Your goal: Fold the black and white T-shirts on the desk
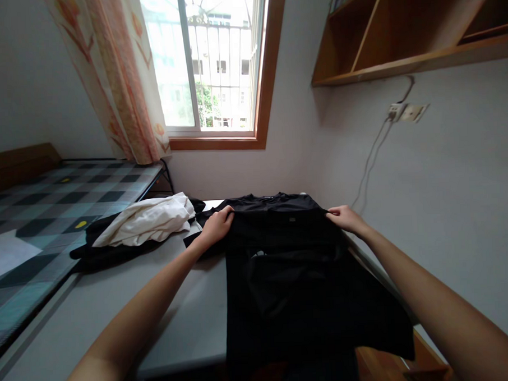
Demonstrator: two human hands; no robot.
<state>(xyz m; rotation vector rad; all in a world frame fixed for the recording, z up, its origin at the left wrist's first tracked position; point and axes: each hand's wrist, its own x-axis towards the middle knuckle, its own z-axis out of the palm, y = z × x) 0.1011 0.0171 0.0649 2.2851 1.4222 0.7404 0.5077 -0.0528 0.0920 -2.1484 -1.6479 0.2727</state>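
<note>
Black garment [292, 293] across the counter [183, 311], person's left hand [217, 224] pinching its ten o'clock edge, right hand [347, 219] pinching its two o'clock edge, garment spanning between both and down to six o'clock.

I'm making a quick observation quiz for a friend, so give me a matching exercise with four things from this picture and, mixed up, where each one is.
Things
1. Black garment
2. White cloth
3. Curtain
4. Socket

Places
A. On the wall, below the shelf
B. Lying on dark clothing
C. Gripped by the left hand and the right hand
D. Hanging at the window

Right pairs: 1-C, 2-B, 3-D, 4-A
</note>
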